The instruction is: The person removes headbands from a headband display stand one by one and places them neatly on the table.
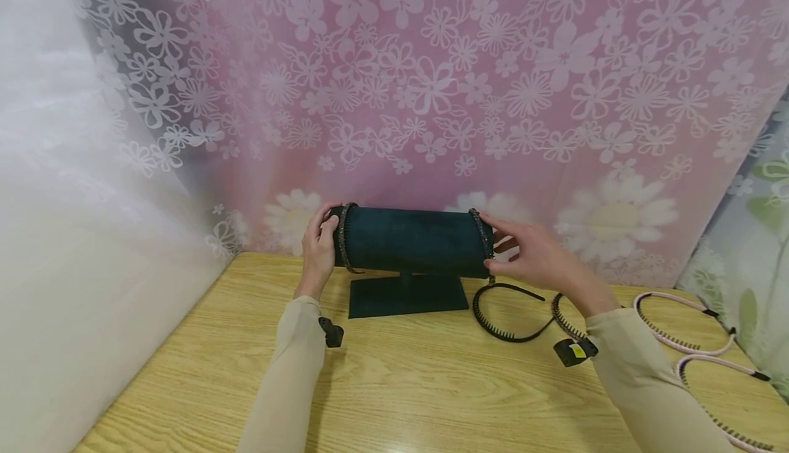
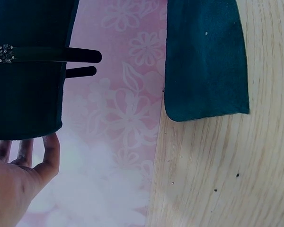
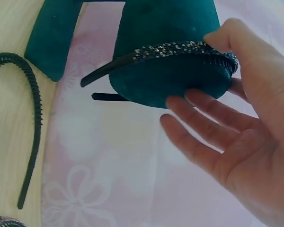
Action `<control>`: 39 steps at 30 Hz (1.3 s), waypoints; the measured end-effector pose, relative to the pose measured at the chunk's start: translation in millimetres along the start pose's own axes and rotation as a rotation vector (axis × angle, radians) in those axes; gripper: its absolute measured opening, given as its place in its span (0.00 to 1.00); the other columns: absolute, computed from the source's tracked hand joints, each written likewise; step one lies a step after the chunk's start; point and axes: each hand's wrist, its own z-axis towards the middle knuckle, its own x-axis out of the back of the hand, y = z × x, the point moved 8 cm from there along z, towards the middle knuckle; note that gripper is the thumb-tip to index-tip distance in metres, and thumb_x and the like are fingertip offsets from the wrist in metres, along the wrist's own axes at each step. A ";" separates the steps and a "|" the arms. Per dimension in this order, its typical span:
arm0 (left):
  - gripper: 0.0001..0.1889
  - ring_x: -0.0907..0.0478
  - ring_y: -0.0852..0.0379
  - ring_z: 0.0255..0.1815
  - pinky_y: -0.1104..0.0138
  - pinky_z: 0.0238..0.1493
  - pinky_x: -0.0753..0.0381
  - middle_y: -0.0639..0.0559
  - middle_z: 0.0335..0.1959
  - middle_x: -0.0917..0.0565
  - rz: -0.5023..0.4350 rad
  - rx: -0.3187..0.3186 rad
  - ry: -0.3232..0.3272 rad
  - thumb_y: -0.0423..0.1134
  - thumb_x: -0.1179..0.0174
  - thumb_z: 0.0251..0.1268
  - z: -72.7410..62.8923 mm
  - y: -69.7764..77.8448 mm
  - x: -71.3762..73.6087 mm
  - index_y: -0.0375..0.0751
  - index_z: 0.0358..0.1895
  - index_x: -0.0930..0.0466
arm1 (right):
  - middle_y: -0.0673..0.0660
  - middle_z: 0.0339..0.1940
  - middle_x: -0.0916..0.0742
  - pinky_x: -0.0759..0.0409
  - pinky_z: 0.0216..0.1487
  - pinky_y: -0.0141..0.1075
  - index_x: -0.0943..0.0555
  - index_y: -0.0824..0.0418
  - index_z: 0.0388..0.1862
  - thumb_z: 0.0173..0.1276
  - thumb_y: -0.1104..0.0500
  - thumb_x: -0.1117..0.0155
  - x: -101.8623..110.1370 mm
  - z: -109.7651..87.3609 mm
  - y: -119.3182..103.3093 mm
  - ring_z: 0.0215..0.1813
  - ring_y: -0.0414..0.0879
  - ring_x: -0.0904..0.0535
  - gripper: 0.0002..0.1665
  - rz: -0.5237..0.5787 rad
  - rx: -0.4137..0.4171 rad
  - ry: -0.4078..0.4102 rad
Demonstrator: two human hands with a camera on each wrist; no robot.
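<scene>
A dark green velvet headband display stand (image 1: 413, 240) has a horizontal roll above a flat base (image 1: 407, 297). One glittery headband (image 3: 173, 48) sits over the roll's right end, its two black tips poking out below. My right hand (image 1: 537, 255) pinches this headband, thumb on its sparkly band and the other fingers by the roll's end. Around the left end of the roll goes a second glittery headband (image 1: 343, 237). Just outside it, my left hand (image 1: 318, 247) grips the roll's end, fingertips curled against the edge in the left wrist view.
On the wooden table (image 1: 394, 384), a black toothed headband (image 1: 502, 335) lies right of the base. A dark glittery headband (image 1: 564, 319) is partly hidden by my right arm. Two pink headbands (image 1: 668, 295) lie farther right. A pink flowered curtain (image 1: 431, 96) hangs behind.
</scene>
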 end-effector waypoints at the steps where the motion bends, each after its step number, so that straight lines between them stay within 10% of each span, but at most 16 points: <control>1: 0.22 0.27 0.47 0.68 0.47 0.73 0.33 0.49 0.69 0.24 0.000 0.000 -0.001 0.51 0.55 0.82 0.0 0.2 -0.3 0.50 0.70 0.25 | 0.64 0.57 0.14 0.13 0.50 0.47 0.40 0.55 0.83 0.66 0.57 0.28 -0.1 -1.7 0.5 0.53 0.57 0.13 0.49 0.014 0.001 0.013; 21: 0.23 0.28 0.47 0.69 0.47 0.74 0.34 0.50 0.71 0.25 0.020 0.020 0.012 0.52 0.55 0.81 0.0 -1.3 0.5 0.51 0.71 0.26 | 0.60 0.43 0.11 0.16 0.41 0.27 0.23 0.60 0.71 0.67 0.63 0.28 -6.0 -23.5 8.9 0.41 0.47 0.11 0.32 0.201 0.002 0.272; 39: 0.24 0.28 0.47 0.70 0.46 0.74 0.34 0.50 0.71 0.26 0.014 0.025 0.006 0.53 0.55 0.81 -0.4 -2.4 0.5 0.52 0.71 0.26 | 0.60 0.42 0.13 0.17 0.39 0.24 0.20 0.60 0.67 0.67 0.66 0.29 -1.8 -30.7 6.7 0.40 0.32 0.14 0.29 0.257 0.018 0.350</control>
